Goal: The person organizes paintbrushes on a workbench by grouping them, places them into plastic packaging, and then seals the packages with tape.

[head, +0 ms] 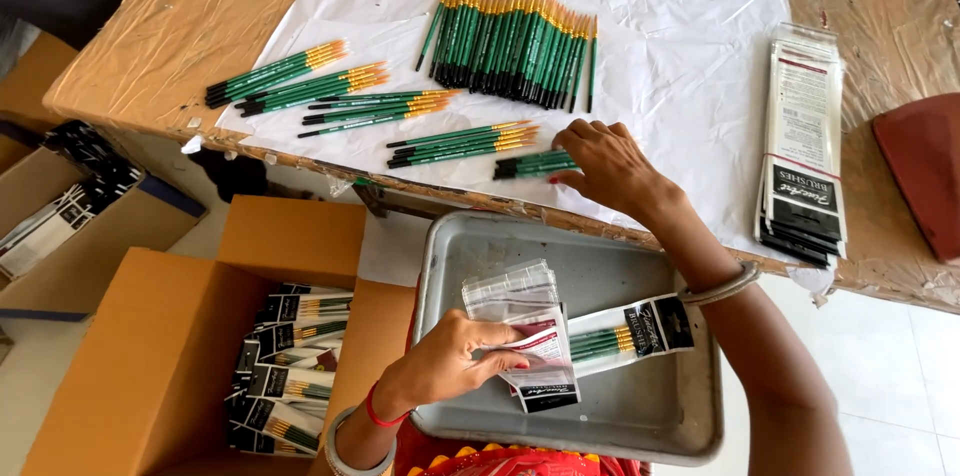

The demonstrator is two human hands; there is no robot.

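**op:** Closest thing is the left hand [450, 356], gripping a clear packet [525, 331] over the metal tray [640, 416], cardboard box [150, 356] sitting further left.

**reply:** Yep, and the right hand [610, 166] is closing its fingers on a small bunch of green brushes [530, 165] lying on the white paper [690, 66].

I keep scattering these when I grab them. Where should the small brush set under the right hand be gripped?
Pinch the brush set across the middle of the green handles, coming from above. The brushes lie flat and side by side on the white paper, dark ends pointing left; the right hand already covers the other end.
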